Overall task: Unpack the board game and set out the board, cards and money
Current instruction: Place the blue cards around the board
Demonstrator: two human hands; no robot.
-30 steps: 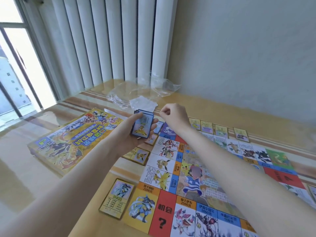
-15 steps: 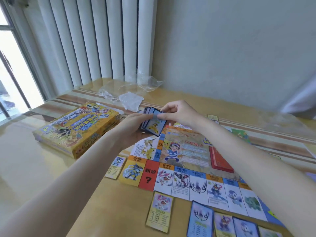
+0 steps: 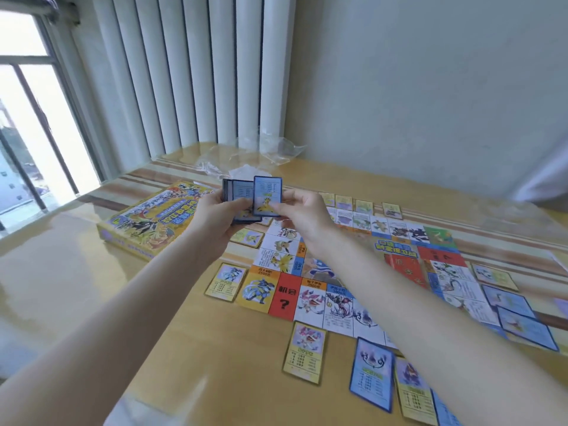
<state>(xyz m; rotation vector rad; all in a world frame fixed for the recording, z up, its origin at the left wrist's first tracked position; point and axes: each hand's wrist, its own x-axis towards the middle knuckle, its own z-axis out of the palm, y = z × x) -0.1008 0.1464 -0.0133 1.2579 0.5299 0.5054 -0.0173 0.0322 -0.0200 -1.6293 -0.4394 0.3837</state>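
A glossy wooden surface (image 3: pixel 92 302) beside a window carries a board game in the middle of being set out. The board (image 3: pixel 353 272) lies flat and open right of centre, with the yellow box (image 3: pixel 147 222) closed on the far left, just beside it. Crumpled clear wrapping (image 3: pixel 270 149) sits at the far edge, near the blinds. Cards (image 3: pixel 304 352) already dealt lie face up around the board's near, left, far and right edges, close beside the squares. No money can be made out.

Above the board's far left corner, the left hand (image 3: pixel 215 219) grips the remaining deck (image 3: pixel 236 198), its fingers wrapped around the bottom. The right hand (image 3: pixel 301 210) pinches one blue-bordered card (image 3: pixel 266 195) by its lower edge, lifting it clear of the deck's front.

The cards look thin, light and glossy, likely to bend and to slide over one another or skate on the shiny surface. A pinch at a short edge, thumb on the face, should separate one at a time; the deck is best held by its long sides.
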